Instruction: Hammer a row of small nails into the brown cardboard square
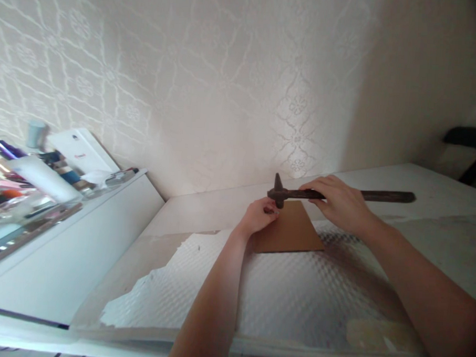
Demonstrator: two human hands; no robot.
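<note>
A hammer [387,196] with a dark handle lies level in my right hand [337,201], whose fingers wrap round the middle of the handle. Its dark head is at the left end, just above my left hand [260,216]. The fingers of my left hand are curled and pinched at the left edge of a flat brown board [291,231]. Whatever is between those fingertips is too small or hidden to make out. The board rests on a quilted silvery sheet [202,271].
The sheet covers part of a white worktop [380,179] against a patterned wall [226,94]. To the left, a white cabinet [81,245] carries a white box [83,153], a pale blue cup [36,134] and several small items. A dark armrest-like part [470,138] shows at far right.
</note>
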